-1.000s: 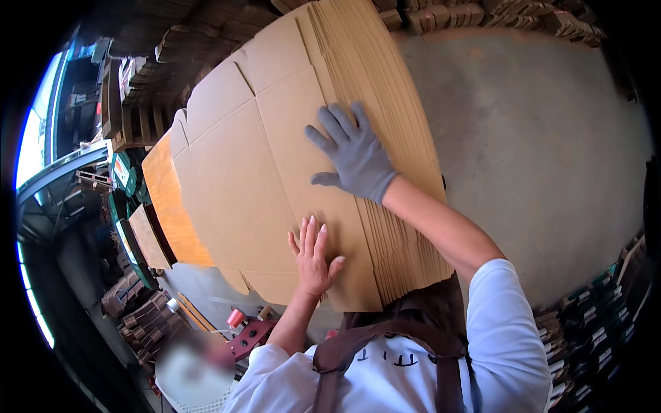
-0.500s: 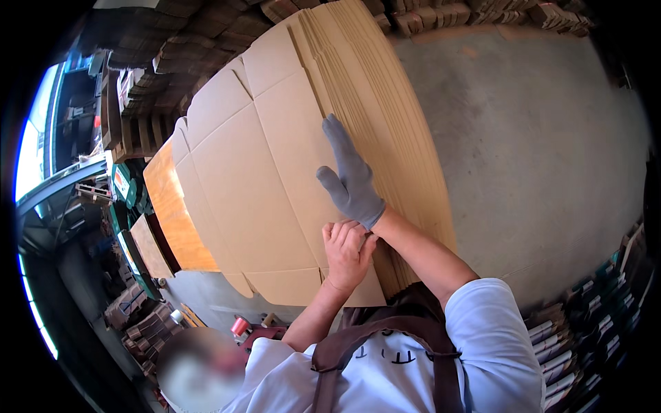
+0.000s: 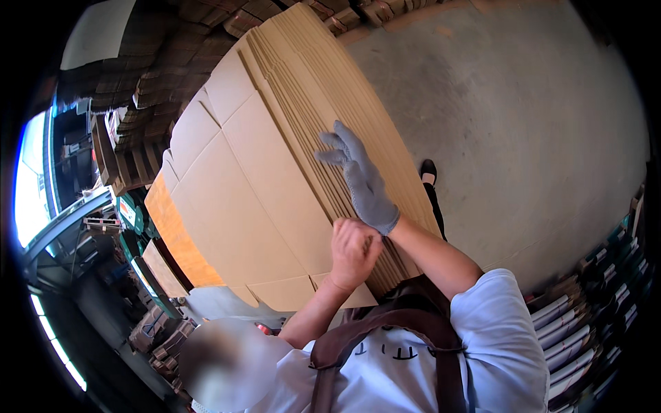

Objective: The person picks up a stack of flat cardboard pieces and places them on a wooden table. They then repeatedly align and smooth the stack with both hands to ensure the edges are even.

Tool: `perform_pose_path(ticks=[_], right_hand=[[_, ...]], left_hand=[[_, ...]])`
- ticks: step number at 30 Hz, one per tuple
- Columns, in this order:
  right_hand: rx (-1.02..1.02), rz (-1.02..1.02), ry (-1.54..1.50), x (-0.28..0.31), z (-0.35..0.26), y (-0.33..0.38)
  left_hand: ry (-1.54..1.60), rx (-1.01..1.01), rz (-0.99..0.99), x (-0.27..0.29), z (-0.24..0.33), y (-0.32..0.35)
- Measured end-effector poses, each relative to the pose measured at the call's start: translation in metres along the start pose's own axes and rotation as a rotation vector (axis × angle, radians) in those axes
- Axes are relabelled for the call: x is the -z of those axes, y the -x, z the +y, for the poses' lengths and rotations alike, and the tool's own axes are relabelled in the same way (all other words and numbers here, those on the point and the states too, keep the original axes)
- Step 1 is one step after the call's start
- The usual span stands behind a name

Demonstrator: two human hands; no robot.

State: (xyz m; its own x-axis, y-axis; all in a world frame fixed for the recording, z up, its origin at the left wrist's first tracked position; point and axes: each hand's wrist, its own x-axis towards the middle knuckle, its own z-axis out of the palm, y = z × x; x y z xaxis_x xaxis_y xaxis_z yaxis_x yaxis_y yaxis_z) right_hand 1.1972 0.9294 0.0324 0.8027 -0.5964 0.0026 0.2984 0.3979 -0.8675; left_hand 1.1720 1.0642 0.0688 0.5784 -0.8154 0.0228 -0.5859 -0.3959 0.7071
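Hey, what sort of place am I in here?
Probably a warehouse or carton workshop: overlapping flat cardboard sheets lie in front of you, with brown stacks behind them and a wide grey floor.

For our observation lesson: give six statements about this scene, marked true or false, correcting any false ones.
1. The right hand is gloved in grey. True.
2. The left hand is gloved too. False: it is bare.
3. The left hand is by the right wrist. True.
4. The cardboard stands folded into boxes. False: it lies in flat, overlapping sheets.
5. The orange-brown wooden surface shows at the cardboard's right edge. False: it shows at the left.
6. The straps over the light shirt are brown. True.
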Motion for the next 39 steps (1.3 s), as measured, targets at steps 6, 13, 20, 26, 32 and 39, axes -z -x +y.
perform_pose_path(ticks=[6, 13, 20, 26, 32, 39], right_hand=[[0.166, -0.218, 0.459, 0.077, -0.011, -0.031], [0.708, -0.209, 0.746, 0.132, -0.002, -0.098], [0.454, 0.150, 0.394, 0.139, 0.011, -0.116], [-0.020, 0.035, 0.019, 0.107, 0.034, -0.119], [0.010, 0.120, 0.036, 0.100, 0.037, -0.108], [-0.366, 0.234, -0.382, 0.156, 0.041, -0.100]], left_hand=[[-0.159, -0.498, -0.620, -0.086, 0.049, -0.006], [-0.523, -0.502, -1.101, -0.149, 0.061, -0.051], [0.048, -0.251, -0.439, -0.056, 0.046, -0.065], [0.107, -0.098, -0.347, -0.052, 0.034, -0.051], [0.187, -0.174, -0.401, -0.061, 0.031, -0.050], [0.170, -0.366, -0.463, -0.062, 0.022, -0.084]])
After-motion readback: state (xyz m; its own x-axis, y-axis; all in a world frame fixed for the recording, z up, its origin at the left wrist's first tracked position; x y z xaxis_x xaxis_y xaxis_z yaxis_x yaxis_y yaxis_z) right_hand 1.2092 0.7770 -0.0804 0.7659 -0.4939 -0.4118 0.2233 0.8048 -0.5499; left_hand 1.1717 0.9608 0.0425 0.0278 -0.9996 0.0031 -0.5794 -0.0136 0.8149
